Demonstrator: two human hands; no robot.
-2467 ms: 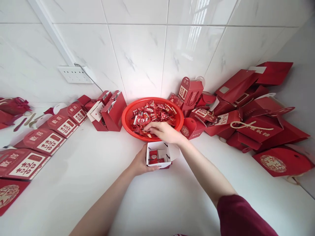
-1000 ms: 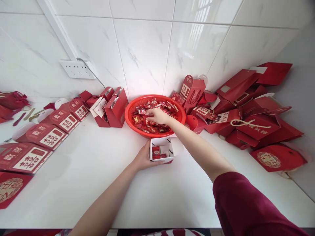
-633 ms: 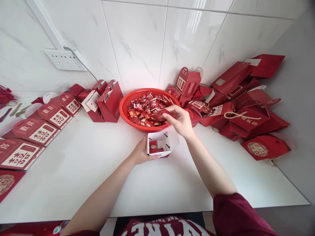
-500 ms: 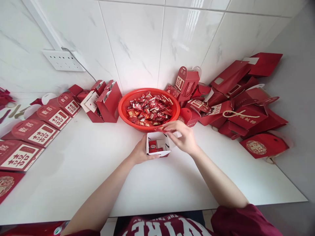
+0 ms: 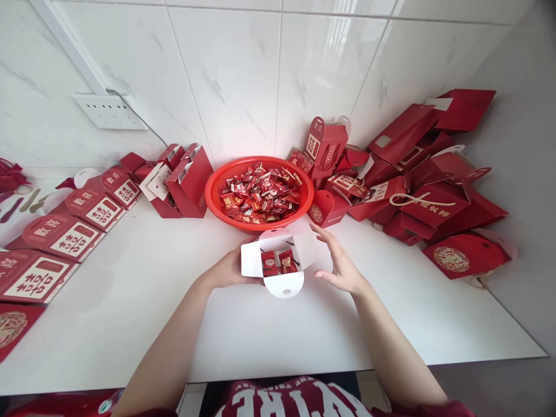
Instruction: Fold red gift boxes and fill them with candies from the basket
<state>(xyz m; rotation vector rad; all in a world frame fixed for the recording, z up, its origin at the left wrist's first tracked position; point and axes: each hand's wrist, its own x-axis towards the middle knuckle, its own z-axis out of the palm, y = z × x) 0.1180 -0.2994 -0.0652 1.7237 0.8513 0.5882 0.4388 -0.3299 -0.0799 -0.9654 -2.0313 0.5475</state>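
In front of me is a small candy box, its white-lined flaps folded outward and its top open. Inside it lie red-wrapped candies, and black cord shows along the inner walls. My left hand grips the box from the left, its fingers partly hidden behind the side flap. Just right of the box, my right hand is open with thumb and fingers apart, beside the right flap and holding nothing. A red plastic basket heaped with wrapped candies stands right behind the box.
Several closed red boxes stand in a row at the left. Two open red boxes stand left of the basket. A pile of red boxes fills the right side by the grey wall. A socket strip hangs on the tiled wall.
My right hand has let go of a red-wrapped candy, which now lies in the box, and moved right with fingers spread. The box's flaps now fold outward; my left hand has shifted left.
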